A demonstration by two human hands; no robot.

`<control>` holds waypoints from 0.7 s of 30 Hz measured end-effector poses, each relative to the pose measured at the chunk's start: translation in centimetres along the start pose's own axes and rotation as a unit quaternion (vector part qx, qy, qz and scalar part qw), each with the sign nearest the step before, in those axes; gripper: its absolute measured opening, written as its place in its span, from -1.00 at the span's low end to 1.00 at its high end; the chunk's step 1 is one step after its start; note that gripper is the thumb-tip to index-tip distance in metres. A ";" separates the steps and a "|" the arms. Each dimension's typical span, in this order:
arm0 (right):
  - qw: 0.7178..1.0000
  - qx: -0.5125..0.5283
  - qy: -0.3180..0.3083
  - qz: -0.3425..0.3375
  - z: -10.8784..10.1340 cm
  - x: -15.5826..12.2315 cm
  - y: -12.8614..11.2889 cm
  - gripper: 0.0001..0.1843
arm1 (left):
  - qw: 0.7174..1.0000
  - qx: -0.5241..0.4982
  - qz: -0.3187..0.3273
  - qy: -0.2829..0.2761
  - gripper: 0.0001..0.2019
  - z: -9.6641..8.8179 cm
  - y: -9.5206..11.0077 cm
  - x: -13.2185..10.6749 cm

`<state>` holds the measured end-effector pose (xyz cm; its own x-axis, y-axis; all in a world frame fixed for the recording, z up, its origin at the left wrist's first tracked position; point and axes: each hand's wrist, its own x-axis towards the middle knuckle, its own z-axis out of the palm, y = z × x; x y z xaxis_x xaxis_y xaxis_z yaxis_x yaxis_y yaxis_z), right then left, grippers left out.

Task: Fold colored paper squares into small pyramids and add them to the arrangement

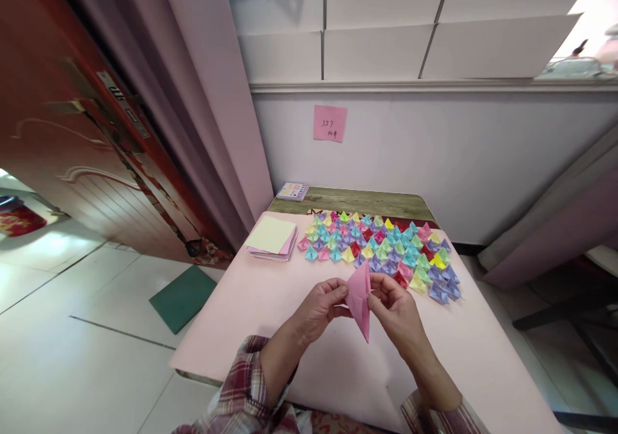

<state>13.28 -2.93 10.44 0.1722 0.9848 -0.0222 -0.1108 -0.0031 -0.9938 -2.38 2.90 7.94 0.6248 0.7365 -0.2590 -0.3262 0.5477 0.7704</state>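
Observation:
A pink folded paper [358, 300] is held up between my two hands, above the pink-covered table. My left hand [321, 306] pinches its left side between thumb and fingers. On the other edge, my right hand [392, 306] grips it with thumb and fingertips. The paper has a pointed, triangular shape with a crease across its middle. Just beyond my hands lie rows of small folded paper pieces [371, 244] in pink, blue, green, yellow, red and purple. A stack of square paper sheets [271, 234], pale yellow on top, rests to the left.
A small printed packet [293, 191] lies at the table's far left corner. A pink note [330, 123] with handwriting is stuck on the wall. A green mat [183, 297] lies on the floor at left, near a red-brown door [87, 125] and a curtain [207, 99].

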 end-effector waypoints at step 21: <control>0.769 -0.503 0.117 -0.377 0.3 0.6 4.2 -0.77 | 0.989 -0.086 -0.003 0.119 -0.65 1.3 -1.1 0.5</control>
<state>12.58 -2.30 6.27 0.0005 0.7141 0.7001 0.8998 0.3052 -0.3119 -0.83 2.15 7.71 0.4497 0.7943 -0.4085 -0.4519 0.5968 0.6630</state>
